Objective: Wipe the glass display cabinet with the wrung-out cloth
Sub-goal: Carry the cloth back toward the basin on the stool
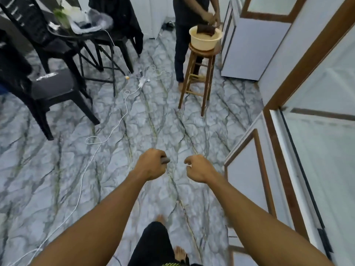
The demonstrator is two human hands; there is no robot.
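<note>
My left hand (151, 164) is stretched out over the marble floor, fingers curled round a small grey object (165, 160) whose end sticks out by the thumb. My right hand (198, 168) hangs beside it, fingers curled, holding nothing that I can see. The glass display cabinet (317, 143) with brown wooden frames runs along the right side, close to my right arm. Far ahead, a cream basin (204, 42) sits on a wooden stool (199, 73); a dark cloth (206, 29) lies in it under another person's hands (212, 17).
Black chairs (48, 89) and a black table (82, 33) with bags fill the left. White cables and a power strip (142, 81) trail across the floor. The other person stands behind the stool. My own feet show at the bottom.
</note>
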